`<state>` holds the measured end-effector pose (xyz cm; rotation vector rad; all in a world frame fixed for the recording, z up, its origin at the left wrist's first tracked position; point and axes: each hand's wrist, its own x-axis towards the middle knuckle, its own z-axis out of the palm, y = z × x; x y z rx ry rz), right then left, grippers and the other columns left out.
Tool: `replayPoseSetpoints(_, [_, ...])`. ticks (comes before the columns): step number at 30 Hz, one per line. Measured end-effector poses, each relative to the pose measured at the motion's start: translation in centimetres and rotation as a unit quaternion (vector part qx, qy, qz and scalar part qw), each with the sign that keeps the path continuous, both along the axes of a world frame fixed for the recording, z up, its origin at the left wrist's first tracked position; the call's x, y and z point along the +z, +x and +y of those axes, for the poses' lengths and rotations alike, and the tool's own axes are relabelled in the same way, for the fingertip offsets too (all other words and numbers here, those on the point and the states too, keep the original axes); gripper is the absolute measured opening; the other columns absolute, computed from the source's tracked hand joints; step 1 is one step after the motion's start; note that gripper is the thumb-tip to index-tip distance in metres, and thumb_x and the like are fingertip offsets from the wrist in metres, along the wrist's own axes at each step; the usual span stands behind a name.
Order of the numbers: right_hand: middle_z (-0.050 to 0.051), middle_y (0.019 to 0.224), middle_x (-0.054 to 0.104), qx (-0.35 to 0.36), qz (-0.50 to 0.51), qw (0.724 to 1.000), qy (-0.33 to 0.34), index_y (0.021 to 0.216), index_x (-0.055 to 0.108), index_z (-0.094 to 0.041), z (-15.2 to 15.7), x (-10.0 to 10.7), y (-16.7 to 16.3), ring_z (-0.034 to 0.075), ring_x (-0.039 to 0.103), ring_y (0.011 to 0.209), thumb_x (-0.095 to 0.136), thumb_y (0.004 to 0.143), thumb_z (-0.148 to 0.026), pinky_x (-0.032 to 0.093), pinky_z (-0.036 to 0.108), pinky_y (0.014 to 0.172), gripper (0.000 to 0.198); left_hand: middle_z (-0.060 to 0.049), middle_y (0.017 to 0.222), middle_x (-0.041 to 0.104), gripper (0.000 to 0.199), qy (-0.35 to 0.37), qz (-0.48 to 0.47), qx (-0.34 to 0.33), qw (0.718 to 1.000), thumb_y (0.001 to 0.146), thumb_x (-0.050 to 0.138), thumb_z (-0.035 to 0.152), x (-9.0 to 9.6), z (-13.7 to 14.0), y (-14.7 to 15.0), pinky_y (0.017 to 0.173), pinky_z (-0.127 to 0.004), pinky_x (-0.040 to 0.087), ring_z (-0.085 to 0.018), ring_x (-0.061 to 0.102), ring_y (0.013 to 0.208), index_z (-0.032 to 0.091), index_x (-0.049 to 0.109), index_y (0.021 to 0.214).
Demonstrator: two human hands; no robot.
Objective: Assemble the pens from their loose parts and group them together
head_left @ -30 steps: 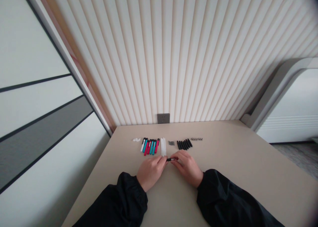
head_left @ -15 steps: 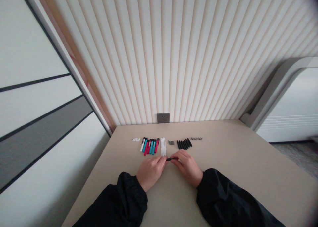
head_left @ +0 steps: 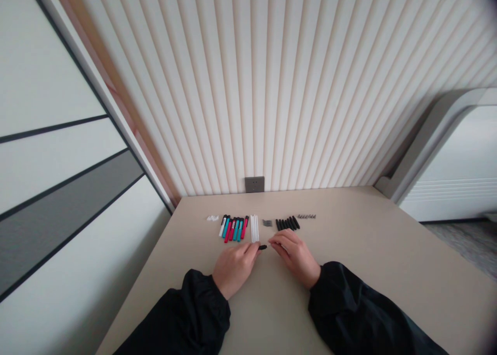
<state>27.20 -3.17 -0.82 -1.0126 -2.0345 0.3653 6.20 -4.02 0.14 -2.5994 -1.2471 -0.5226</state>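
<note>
My left hand is closed in a pinch on a short black pen part, whose tip points right. Just to the right, my right hand has thumb and fingertips pressed together. A tiny pale bit shows at those fingertips, too small to name. A narrow gap separates the black part from the right fingers. Beyond the hands lie several thin white pen refills, small grey springs and a row of black pen parts.
Pen barrels in red, teal and white with black ends lie left of the refills. Small white pieces sit farther left, small metallic pieces at the right. A ribbed wall with a socket borders the table.
My right hand has moved slightly right and up, away from the black pen part, and a gap has opened between them. My left hand still holds the part, almost in place.
</note>
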Motion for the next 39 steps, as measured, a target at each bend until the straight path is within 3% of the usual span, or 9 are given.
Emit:
replayPoseSetpoints(6, [0.009, 0.1, 0.063, -0.113, 0.009, 0.993, 0.025, 0.107, 0.065, -0.022, 2.3, 0.5, 4.4, 0.021, 0.06, 0.093, 0.041, 0.097, -0.03, 0.048, 0.035, 0.086, 0.027, -0.002, 0.078, 0.066, 0.018, -0.015, -0.001, -0.005, 1.0, 0.095, 0.047, 0.025, 0.3, -0.1, 0.1, 0.056, -0.026, 0.047, -0.017, 0.064, 0.066, 0.019, 0.061, 0.104])
replayPoseSetpoints(11, [0.007, 0.086, 0.066, -0.236, -0.035, 0.971, -0.007, 0.1, 0.065, -0.019, 5.0, -1.2, 10.3, 0.021, 0.061, 0.078, 0.046, 0.091, -0.039, 0.048, 0.035, 0.076, 0.03, -0.002, 0.078, 0.067, 0.017, -0.013, -0.008, -0.011, 1.0, 0.094, 0.048, 0.024, 0.1, -0.2, 0.0, 0.056, -0.027, 0.047, -0.017, 0.064, 0.065, 0.019, 0.06, 0.105])
replayPoseSetpoints(15, [0.008, 0.087, 0.068, -0.271, -0.085, 0.957, -0.06, 0.087, 0.067, -0.019, 6.3, -2.9, 13.8, 0.021, 0.061, 0.076, 0.045, 0.088, -0.038, 0.046, 0.033, 0.074, 0.03, -0.002, 0.078, 0.067, 0.017, -0.014, -0.01, -0.014, 1.0, 0.094, 0.049, 0.024, -0.1, -0.1, 0.0, 0.055, -0.027, 0.046, -0.017, 0.064, 0.066, 0.019, 0.06, 0.105])
replayPoseSetpoints(23, [0.007, 0.087, 0.069, -0.359, -0.078, 0.927, -0.083, 0.091, 0.068, -0.019, 7.8, -4.2, 17.2, 0.02, 0.062, 0.075, 0.046, 0.083, -0.034, 0.046, 0.032, 0.071, 0.028, -0.003, 0.079, 0.067, 0.017, -0.007, -0.013, -0.029, 0.999, 0.093, 0.049, 0.022, -0.2, 0.0, 0.0, 0.055, -0.025, 0.046, -0.016, 0.063, 0.066, 0.018, 0.06, 0.105])
replayPoseSetpoints(30, [0.008, 0.098, 0.068, -0.338, -0.086, 0.932, -0.094, 0.105, 0.068, -0.018, 9.7, -4.4, 18.9, 0.02, 0.063, 0.081, 0.044, 0.085, -0.031, 0.047, 0.032, 0.077, 0.033, -0.003, 0.078, 0.067, 0.018, -0.018, -0.012, -0.029, 0.999, 0.093, 0.048, 0.021, -0.3, 0.1, -0.1, 0.056, -0.027, 0.048, -0.017, 0.064, 0.065, 0.018, 0.06, 0.106])
replayPoseSetpoints(39, [0.008, 0.116, 0.061, -0.245, -0.234, 0.939, -0.057, 0.133, 0.052, -0.03, 10.3, -4.1, 17.7, 0.025, 0.055, 0.104, 0.039, 0.094, -0.034, 0.041, 0.04, 0.086, 0.041, -0.003, 0.076, 0.067, 0.021, -0.025, -0.028, -0.041, 0.998, 0.095, 0.045, 0.024, -0.1, 0.1, 0.0, 0.055, -0.025, 0.049, -0.016, 0.064, 0.064, 0.018, 0.061, 0.106])
